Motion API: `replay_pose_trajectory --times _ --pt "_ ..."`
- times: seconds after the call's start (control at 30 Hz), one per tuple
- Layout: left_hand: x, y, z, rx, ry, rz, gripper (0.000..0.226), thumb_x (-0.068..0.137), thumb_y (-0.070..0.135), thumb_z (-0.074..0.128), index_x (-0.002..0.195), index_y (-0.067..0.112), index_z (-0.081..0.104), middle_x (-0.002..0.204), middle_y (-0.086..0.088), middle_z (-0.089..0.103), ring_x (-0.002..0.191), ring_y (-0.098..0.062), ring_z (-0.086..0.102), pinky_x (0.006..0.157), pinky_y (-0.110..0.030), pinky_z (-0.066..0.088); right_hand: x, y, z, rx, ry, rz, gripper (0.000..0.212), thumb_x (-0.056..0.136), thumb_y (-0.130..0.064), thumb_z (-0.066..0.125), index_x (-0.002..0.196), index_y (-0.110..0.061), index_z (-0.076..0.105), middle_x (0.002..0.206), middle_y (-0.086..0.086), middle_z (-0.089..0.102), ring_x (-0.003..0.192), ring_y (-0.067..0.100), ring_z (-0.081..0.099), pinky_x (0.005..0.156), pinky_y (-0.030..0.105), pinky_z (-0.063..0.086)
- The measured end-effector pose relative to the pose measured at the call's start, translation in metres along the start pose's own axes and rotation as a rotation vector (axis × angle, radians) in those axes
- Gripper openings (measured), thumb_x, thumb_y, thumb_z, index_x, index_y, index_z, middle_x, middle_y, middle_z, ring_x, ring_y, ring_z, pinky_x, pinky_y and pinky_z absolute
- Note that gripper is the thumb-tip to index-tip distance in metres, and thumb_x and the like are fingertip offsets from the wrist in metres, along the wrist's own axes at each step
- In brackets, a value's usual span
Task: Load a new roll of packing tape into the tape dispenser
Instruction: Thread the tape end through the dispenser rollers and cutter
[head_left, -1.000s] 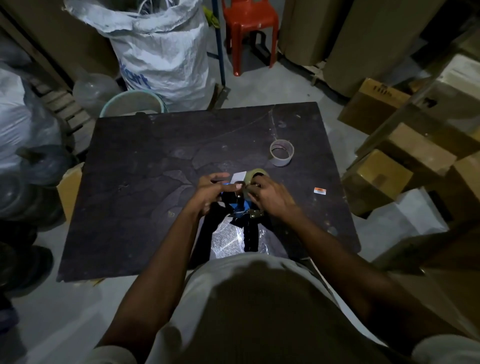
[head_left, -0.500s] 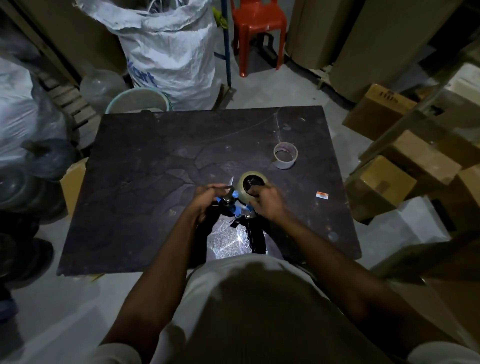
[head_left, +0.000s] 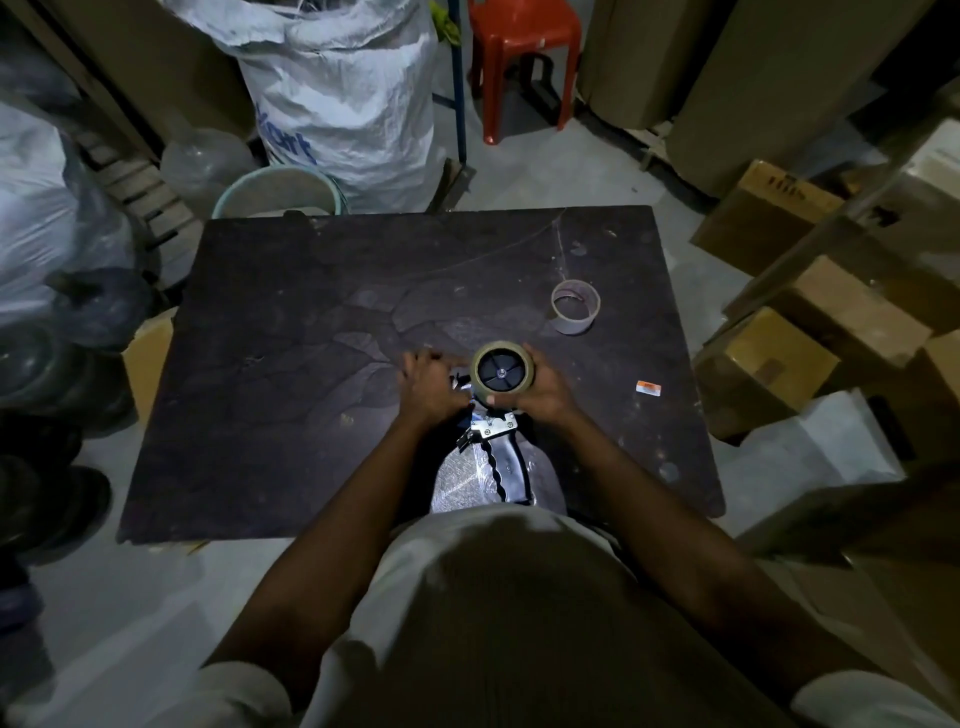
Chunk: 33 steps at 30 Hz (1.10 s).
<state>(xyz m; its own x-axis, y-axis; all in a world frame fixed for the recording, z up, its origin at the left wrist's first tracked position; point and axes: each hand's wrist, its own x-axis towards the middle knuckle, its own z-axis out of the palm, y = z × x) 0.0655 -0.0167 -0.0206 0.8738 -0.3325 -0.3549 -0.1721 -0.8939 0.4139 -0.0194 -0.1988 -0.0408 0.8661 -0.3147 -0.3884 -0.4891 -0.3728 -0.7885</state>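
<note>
**Head view:** Your right grip (head_left: 543, 389) curls round the tan roll of packing tape (head_left: 502, 347). The roll sits face-up over the black spoked hub (head_left: 501, 373) of the black-handled tape dispenser (head_left: 506, 467), on the dark scuffed surface (head_left: 291, 364). The dispenser's long axis runs from the roll straight back toward you, with the wavy handle nearest your body. Your left grip (head_left: 428, 387) lies over the dispenser's front end, just left of the roll; whether it clasps or only rests there cannot be told. Threading the tape end likely falls to that left hand. An empty pale cardboard core (head_left: 575, 307) stands apart, farther out to the right.
</note>
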Motion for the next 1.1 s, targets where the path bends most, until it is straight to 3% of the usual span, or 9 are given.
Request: replay_pose_trajectory --times 0.03,0.17,0.27,0.37,0.47,0.63,0.77,0.93,1.1 --pt "0.001 0.002 0.002 0.099 -0.018 -0.002 0.053 0.077 0.045 0.076 0.128 0.038 0.065 0.146 -0.009 0.044 0.134 -0.034 0.031 0.108 -0.044 0.031 0.000 0.001 0.000 0.063 -0.001 -0.011 0.078 0.064 -0.002 0.099 0.121 -0.026 0.052 0.109 -0.015 0.065 0.094 -0.009 0.061 0.072 -0.003 0.042" --pt "0.000 0.010 0.009 0.271 -0.002 0.046 0.061 0.071 0.072 0.072 0.117 0.033 0.073 0.145 -0.013 0.044 0.133 -0.034 0.030 0.105 -0.045 0.032 0.006 0.005 0.001 0.110 0.000 -0.021 0.079 0.055 -0.023 0.105 0.114 -0.040 0.054 0.117 -0.011 0.067 0.102 -0.001 0.064 0.077 -0.002 0.042" --pt "-0.004 0.009 0.013 0.248 0.079 0.083 0.047 0.077 0.062 0.074 0.111 0.029 0.077 0.142 -0.008 0.049 0.133 -0.030 0.030 0.103 -0.042 0.030 0.008 0.011 0.005 0.091 0.023 -0.030 0.084 0.042 -0.051 0.102 0.114 -0.043 0.059 0.123 -0.011 0.071 0.110 0.007 0.068 0.092 0.020 0.054" --pt "-0.010 0.009 0.018 0.207 0.187 0.135 0.027 0.085 0.044 0.073 0.104 0.026 0.080 0.142 -0.007 0.052 0.135 -0.031 0.032 0.104 -0.044 0.029 0.012 0.024 0.011 0.147 0.061 -0.033 0.089 0.043 -0.051 0.105 0.121 -0.038 0.065 0.121 -0.010 0.075 0.112 0.011 0.072 0.098 0.042 0.060" --pt "-0.008 0.003 0.022 0.151 0.223 0.181 0.019 0.084 0.035 0.070 0.096 0.026 0.082 0.144 -0.004 0.053 0.136 -0.031 0.033 0.105 -0.047 0.030 0.014 0.032 0.013 0.127 0.099 0.018 0.097 0.038 -0.055 0.104 0.125 -0.035 0.064 0.120 -0.012 0.075 0.110 0.008 0.071 0.098 0.039 0.060" --pt "0.001 -0.001 0.031 0.125 0.202 0.210 0.022 0.081 0.040 0.070 0.096 0.029 0.081 0.150 -0.001 0.048 0.141 -0.033 0.029 0.108 -0.056 0.030 0.018 0.044 0.014 0.148 0.123 0.056 0.100 0.034 -0.060 0.104 0.123 -0.036 0.064 0.119 -0.010 0.075 0.110 0.010 0.072 0.096 0.043 0.061" --pt "0.005 -0.001 0.034 0.135 0.248 0.290 0.021 0.082 0.040 0.071 0.091 0.024 0.082 0.147 -0.003 0.052 0.140 -0.032 0.031 0.105 -0.051 0.027 0.028 0.053 0.015 0.095 0.131 0.055 0.106 0.031 -0.076 0.097 0.123 -0.037 0.063 0.118 -0.012 0.074 0.110 0.010 0.072 0.096 0.042 0.061" --pt "0.005 -0.005 0.040 0.069 0.330 0.298 0.016 0.077 0.035 0.073 0.082 0.023 0.081 0.139 -0.006 0.057 0.134 -0.035 0.037 0.102 -0.053 0.030 0.042 0.074 0.020 0.063 0.106 0.035 0.104 0.032 -0.077 0.097 0.124 -0.043 0.063 0.118 -0.013 0.075 0.110 0.011 0.073 0.093 0.046 0.062" --pt "0.006 -0.005 0.042 0.018 0.362 0.285 0.013 0.074 0.033 0.077 0.078 0.021 0.079 0.134 -0.007 0.055 0.129 -0.030 0.032 0.101 -0.055 0.032 0.033 0.056 0.012 -0.012 0.112 0.035 0.106 0.035 -0.083 0.092 0.124 -0.038 0.060 0.118 -0.013 0.074 0.109 0.012 0.072 0.093 0.045 0.061"
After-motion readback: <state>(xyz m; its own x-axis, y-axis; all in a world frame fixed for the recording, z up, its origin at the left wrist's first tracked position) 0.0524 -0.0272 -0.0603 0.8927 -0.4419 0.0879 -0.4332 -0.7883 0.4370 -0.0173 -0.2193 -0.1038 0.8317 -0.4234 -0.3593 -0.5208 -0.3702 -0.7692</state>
